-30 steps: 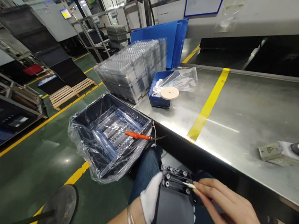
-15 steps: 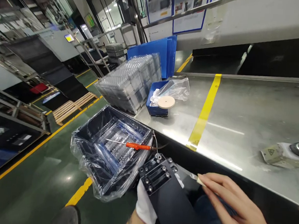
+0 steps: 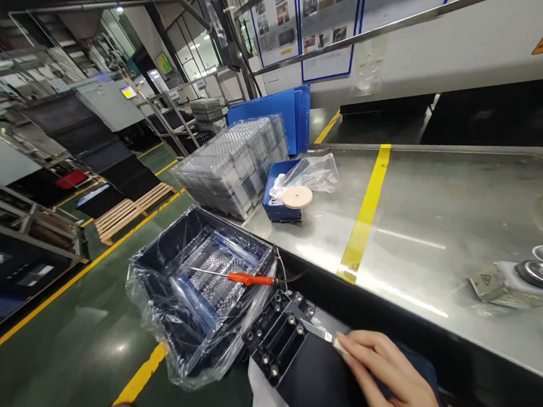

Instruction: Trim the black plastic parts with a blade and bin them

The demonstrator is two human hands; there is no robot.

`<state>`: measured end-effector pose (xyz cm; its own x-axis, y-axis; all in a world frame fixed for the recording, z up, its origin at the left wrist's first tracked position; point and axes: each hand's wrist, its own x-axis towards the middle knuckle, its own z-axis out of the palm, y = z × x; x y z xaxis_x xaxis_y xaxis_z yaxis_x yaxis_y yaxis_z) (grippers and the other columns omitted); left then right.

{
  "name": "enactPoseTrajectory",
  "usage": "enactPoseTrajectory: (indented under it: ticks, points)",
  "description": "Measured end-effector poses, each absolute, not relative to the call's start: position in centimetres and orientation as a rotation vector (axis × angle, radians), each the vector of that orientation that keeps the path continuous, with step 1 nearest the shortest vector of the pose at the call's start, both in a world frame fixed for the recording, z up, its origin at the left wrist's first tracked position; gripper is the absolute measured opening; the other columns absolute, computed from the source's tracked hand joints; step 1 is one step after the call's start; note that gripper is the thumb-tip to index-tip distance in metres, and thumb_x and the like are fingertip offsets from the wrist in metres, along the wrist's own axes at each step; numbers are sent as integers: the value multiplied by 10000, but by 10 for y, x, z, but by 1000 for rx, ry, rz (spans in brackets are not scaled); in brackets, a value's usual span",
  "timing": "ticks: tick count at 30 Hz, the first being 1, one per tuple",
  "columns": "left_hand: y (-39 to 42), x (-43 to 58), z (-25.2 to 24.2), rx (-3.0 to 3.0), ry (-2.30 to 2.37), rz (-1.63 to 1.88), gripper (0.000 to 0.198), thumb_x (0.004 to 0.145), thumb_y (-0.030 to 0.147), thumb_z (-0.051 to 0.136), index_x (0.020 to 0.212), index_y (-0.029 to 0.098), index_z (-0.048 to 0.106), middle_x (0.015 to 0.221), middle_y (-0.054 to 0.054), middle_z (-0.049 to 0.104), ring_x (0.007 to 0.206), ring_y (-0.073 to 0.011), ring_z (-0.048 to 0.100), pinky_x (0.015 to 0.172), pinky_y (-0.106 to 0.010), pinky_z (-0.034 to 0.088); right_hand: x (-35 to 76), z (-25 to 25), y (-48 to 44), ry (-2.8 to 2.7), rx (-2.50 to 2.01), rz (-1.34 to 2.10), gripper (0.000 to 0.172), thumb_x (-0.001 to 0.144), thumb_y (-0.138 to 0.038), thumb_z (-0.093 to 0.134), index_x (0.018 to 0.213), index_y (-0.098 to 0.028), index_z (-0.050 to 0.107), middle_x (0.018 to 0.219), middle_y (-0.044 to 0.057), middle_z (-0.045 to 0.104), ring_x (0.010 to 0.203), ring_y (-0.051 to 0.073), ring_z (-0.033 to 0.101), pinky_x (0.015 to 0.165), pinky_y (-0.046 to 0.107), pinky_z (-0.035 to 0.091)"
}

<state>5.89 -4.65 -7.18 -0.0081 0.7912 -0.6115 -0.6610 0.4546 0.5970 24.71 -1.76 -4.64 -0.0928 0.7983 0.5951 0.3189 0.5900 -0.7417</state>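
Observation:
A black rectangular part [image 3: 308, 372] with a screw-studded end lies across my lap, tilted with that end toward the bin. My left hand [image 3: 267, 404], in a white glove, grips the part from below at the bottom edge of the view. My right hand [image 3: 395, 392] is bare and pinches a thin stick with a small white tip [image 3: 336, 341], its tip against the part's right edge.
A plastic-lined black bin [image 3: 198, 298] with clear trays stands at my left, an orange-handled screwdriver [image 3: 242, 278] across its rim. The steel bench [image 3: 438, 242] carries a yellow stripe, a small blue box [image 3: 279, 198] with a round disc, stacked clear trays [image 3: 234, 163] and metal dishes [image 3: 539, 271].
The black part has swung from upright to tilted left, toward the bin. My right hand has followed it leftward with the stick. The view has lifted a little.

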Motion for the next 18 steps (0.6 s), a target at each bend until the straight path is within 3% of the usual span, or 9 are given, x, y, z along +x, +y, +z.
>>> enactPoseTrajectory:
  ticks: [12,18]
  points:
    - [-45,64,-65,150,1060,1246,496,956,562,569,1325,234,617,1509,-107,509,1377,-303,474,1178,-552,343,246,-44,-10,-1742,-891,506,231,990,-189,572,1148,-253,728,910,49,715,799,135,727,706,168,593]
    - [-46,64,-65,147,1032,1220,506,960,537,579,1346,210,592,1484,-122,521,1349,-306,498,1154,-574,371,250,-43,-8,-1776,-909,458,237,994,-174,554,1144,-253,720,938,53,712,835,139,728,737,177,597]
